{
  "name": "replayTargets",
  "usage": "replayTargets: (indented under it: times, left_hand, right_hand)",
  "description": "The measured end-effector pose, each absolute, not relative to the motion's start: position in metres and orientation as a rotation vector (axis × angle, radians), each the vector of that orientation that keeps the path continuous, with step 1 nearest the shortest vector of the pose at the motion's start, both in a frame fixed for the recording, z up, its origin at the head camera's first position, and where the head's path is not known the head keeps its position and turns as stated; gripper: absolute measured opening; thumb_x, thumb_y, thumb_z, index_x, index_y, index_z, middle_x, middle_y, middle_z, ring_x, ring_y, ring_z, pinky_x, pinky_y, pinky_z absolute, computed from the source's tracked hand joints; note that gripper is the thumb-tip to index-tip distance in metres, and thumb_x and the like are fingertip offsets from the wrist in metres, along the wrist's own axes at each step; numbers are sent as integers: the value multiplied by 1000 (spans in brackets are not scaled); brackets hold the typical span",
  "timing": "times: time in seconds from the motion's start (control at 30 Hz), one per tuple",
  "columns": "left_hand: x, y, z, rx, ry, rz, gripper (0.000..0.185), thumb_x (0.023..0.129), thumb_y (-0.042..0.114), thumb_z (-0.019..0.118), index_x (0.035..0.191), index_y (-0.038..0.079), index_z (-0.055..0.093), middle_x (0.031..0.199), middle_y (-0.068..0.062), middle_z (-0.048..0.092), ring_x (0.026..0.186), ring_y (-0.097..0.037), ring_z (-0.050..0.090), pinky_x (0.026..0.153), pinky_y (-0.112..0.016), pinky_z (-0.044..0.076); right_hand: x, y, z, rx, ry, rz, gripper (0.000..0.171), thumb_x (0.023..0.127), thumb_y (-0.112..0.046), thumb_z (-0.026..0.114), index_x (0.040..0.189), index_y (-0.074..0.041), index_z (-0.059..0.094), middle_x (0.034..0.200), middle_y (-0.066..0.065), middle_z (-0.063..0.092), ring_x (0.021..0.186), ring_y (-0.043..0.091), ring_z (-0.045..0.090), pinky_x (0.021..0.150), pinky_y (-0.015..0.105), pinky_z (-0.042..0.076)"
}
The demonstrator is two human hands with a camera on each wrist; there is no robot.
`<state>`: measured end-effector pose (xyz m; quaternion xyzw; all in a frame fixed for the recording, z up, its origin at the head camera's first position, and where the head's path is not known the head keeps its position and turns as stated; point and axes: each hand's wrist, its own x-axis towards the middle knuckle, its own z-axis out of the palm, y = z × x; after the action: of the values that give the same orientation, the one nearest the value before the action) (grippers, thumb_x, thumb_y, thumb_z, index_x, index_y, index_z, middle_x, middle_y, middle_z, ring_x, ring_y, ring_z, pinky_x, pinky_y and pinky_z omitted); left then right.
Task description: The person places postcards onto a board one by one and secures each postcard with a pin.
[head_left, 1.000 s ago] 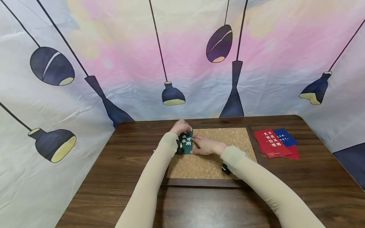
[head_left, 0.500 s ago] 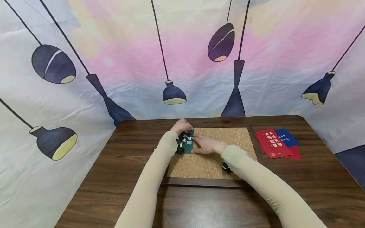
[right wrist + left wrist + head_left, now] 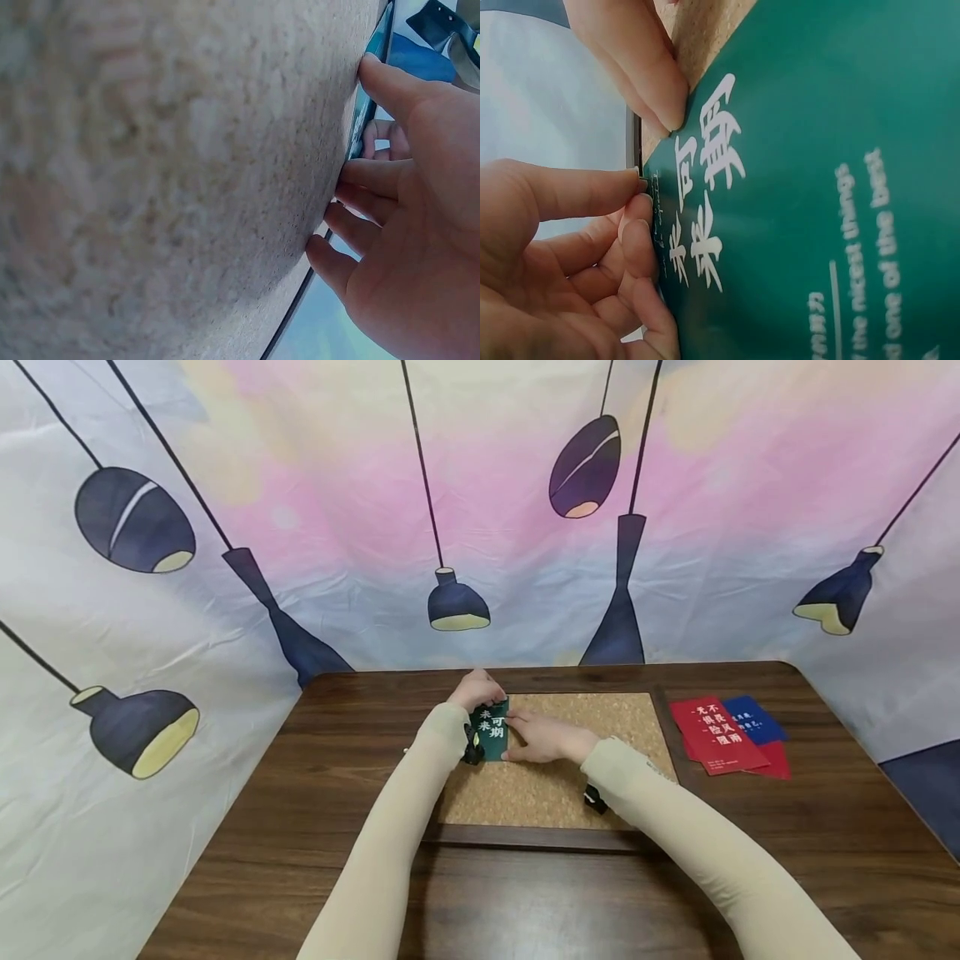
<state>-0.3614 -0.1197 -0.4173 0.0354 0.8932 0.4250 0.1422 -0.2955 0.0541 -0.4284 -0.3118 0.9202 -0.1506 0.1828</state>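
Observation:
A green card (image 3: 494,742) with white writing lies on the left part of a framed corkboard (image 3: 517,797). At the card's top edge is my left hand (image 3: 477,691). In the left wrist view its thumb and forefinger pinch a tiny dark pin-like thing, mostly hidden between the fingertips (image 3: 634,186); the other fingers curl beneath. My right hand (image 3: 546,737) rests on the cork with extended fingers. Its thumb touches the card's lower right side and its forefinger the upper right side, as the right wrist view also shows along the card's edge (image 3: 362,112).
To the right of the corkboard, a red card (image 3: 717,739) with white writing overlaps a blue card (image 3: 756,720) and another red card (image 3: 776,760) on the wooden table (image 3: 330,760). Behind the table hangs a cloth (image 3: 510,527) printed with lamps. A tiny white thing lies by my left forearm.
Both hands and the green card hold almost the same place; the whole head view shifts slightly.

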Motion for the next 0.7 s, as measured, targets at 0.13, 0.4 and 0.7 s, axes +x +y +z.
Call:
replayTargets:
  times: [0.13, 0.4, 0.7]
  left_hand:
    - [-360, -119, -418, 87, 2581, 1244, 17, 95, 8, 62, 91, -6, 71, 86, -14, 64, 76, -26, 55, 77, -40, 51]
    - [-362, -118, -421, 26, 2589, 1241, 15, 95, 8, 63, 82, 0, 66, 82, -11, 62, 73, -24, 55, 74, -38, 50]
    - [-364, -116, -418, 43, 2586, 1230, 15, 95, 8, 63, 84, -1, 67, 85, -12, 63, 76, -25, 56, 73, -37, 49]
  right_hand:
    - [-296, 53, -430, -875, 2589, -441, 79, 102, -48, 56, 158, 0, 27, 165, 16, 20, 151, 35, 22, 120, 48, 24]
    - [-297, 53, -432, -904, 2595, -443, 81, 101, -49, 57, 157, 1, 28, 165, 17, 21, 150, 34, 24, 119, 47, 25]
    - [-297, 55, -430, -884, 2601, -448, 80, 101, -49, 57, 158, 0, 28, 165, 16, 22, 150, 34, 23, 120, 48, 25]
